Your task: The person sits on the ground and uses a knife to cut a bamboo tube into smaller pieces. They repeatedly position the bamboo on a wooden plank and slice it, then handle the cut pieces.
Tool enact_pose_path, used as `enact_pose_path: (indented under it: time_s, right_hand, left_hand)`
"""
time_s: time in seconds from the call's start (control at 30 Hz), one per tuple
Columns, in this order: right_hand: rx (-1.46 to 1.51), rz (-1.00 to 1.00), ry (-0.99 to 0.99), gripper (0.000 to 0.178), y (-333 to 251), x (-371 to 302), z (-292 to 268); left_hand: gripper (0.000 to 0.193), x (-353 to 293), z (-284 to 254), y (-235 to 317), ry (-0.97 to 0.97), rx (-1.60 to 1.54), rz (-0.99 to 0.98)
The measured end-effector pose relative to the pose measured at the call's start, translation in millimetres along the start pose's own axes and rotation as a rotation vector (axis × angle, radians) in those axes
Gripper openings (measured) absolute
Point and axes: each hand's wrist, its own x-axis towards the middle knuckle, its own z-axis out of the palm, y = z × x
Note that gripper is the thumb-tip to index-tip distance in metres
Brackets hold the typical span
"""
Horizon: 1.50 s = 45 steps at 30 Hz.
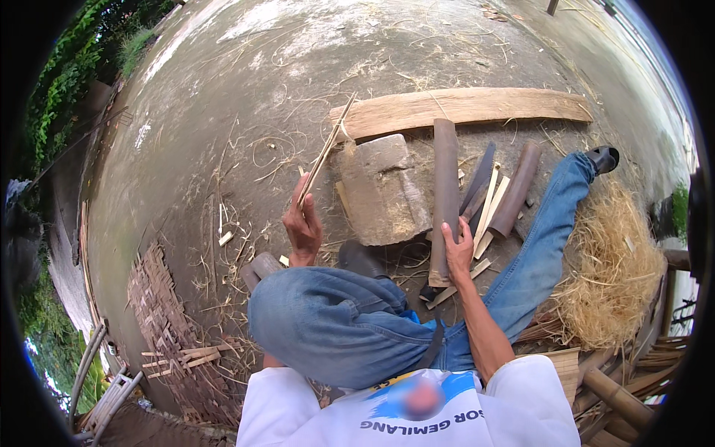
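Observation:
My left hand (pixel 303 227) is closed round a few thin bamboo strips (pixel 328 149), which slant up and away above my raised knee. My right hand (pixel 456 249) grips the near part of a long brown bamboo piece (pixel 445 171), its thumb lying along the surface. That piece stretches away from me, beside a pale stone block (pixel 383 194). Just right of it lie a dark saw-like blade (pixel 479 175), several pale split bamboo pieces (pixel 493 205) and a second brown curved bamboo piece (pixel 516 190).
A long wooden plank (pixel 469 106) lies beyond the block. Fine shavings are heaped (pixel 614 276) beside my outstretched right leg. At left is a frayed woven mat (pixel 167 320) with short sticks (pixel 190 359) on it. Bamboo poles (pixel 618 398) stand at lower right.

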Motion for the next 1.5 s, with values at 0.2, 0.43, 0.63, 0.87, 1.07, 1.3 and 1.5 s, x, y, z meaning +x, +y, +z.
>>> enact_pose_path:
  time_s: [0.2,0.43,0.63,0.87,1.07,1.3,1.5]
  right_hand:
    - [0.019,0.002,-0.001,0.068,-6.3,-1.5,-0.7]
    - [0.037,-0.007,0.005,0.066,1.4,0.6,-1.0]
    - [0.096,0.031,-0.009,0.067,4.1,2.7,-3.0]
    - [0.163,0.024,0.018,0.067,5.0,10.9,-8.3]
    - [0.110,0.007,0.095,0.066,-8.9,27.1,-32.6]
    - [-0.026,-0.005,0.154,0.068,12.3,36.1,-54.5]
    - [0.085,0.045,0.131,0.065,20.2,31.7,-47.7]
  left_hand:
    - [0.047,17.2,-6.3,-10.7,0.139,0.008,0.068]
    - [0.053,29.9,-19.6,-13.2,0.298,-0.067,-0.117]
    - [0.060,64.2,-76.4,-34.6,0.637,-0.362,-0.428]
    - [0.051,60.8,-95.4,-64.8,0.475,-0.812,-0.686]
    - [0.048,25.4,-67.1,-113.3,0.201,-1.043,-0.934]
    - [0.046,-28.5,-39.8,-169.5,-0.034,-1.213,-1.125]
    - [0.046,-55.2,-31.0,-182.4,-0.073,-1.307,-1.229]
